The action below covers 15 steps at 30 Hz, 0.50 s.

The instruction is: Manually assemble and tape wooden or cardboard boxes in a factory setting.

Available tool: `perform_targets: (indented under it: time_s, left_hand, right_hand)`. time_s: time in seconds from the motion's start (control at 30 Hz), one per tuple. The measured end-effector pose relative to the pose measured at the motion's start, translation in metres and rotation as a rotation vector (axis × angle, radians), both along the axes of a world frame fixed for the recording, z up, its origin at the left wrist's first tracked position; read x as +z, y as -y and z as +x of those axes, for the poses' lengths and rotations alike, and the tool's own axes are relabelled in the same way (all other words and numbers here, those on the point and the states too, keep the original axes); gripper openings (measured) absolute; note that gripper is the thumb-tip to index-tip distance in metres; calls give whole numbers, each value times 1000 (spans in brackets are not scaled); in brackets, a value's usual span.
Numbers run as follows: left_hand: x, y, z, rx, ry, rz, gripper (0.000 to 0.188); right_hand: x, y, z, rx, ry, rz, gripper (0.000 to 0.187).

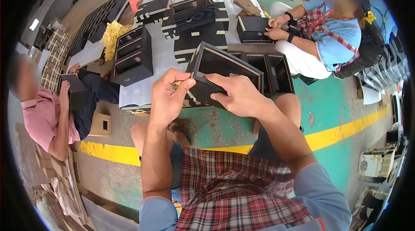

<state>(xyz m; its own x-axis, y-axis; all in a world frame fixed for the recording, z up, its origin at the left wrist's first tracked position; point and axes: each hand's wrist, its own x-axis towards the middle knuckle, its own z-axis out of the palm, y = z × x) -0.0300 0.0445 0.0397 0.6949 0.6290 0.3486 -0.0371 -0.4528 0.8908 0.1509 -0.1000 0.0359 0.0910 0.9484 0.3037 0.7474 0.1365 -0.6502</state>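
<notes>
An open black wooden box [216,58] with pale rim edges is tilted up in front of me. My left hand [168,97] is closed at its near left corner, thumb and forefinger pinched there. A small yellowish wad [176,85] shows between the fingers of that hand; its kind is unclear. My right hand [242,94] grips the box's near wall, with the forefinger reaching over into it and the thumb below. Just behind the box is a black compartmented case [281,73], partly hidden by it.
A white-covered table [134,94] carries stacked black boxes [201,36], another compartmented case [134,56] and yellow crumpled material [114,36]. A person in pink [47,114] at left and one in blue [337,36] at right each handle a black box. A wooden box [100,125] stands on the floor.
</notes>
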Motion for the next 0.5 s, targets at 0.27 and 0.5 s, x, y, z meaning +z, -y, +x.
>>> perform_targets:
  time_s: [0.27,0.5]
  left_hand:
    - [-10,-2,-2,-14,-20,10,28]
    - [-14,-2,-7,-12,-31,-89,35]
  right_hand:
    - [-2,3,-2,-12,-48,-41,43]
    - [-6,8,-9,53,-90,-33,43]
